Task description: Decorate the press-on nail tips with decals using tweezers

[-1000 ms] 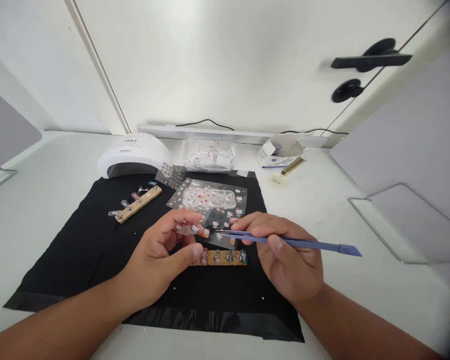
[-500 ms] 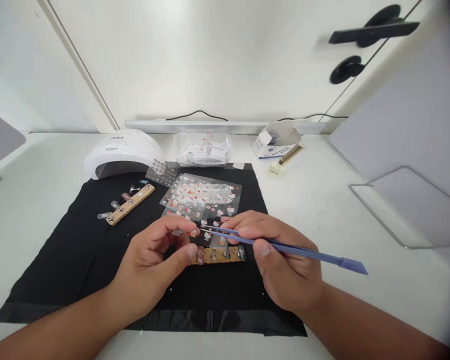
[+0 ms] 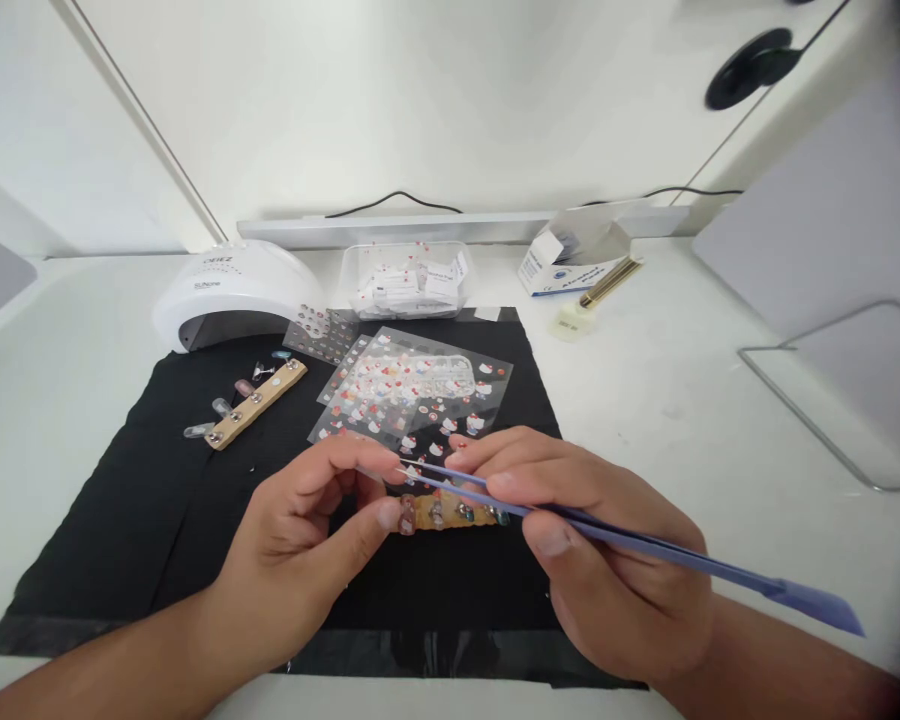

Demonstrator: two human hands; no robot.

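Observation:
My left hand curls round the left end of a wooden strip that carries decorated false nail tips. Its thumb lies against the end nail, a reddish one; the other fingers are partly hidden behind. Pinched in my right hand are blue tweezers. Their two thin points, slightly apart, come up to my left index fingertip; whether anything sits between them is too small to tell. Clear sticker sheets with red and white cat figures lie just beyond both hands.
Another wooden strip with nail tips rests on the black cloth. Behind stand a white nail lamp, a clear tub of packets and an alcohol pad box. A gold-capped bottle lies before the box.
The view has tilted down and come a little closer. My right hand and the tweezers sit further right and lower in view; the tweezer points remain by my left index fingertip.

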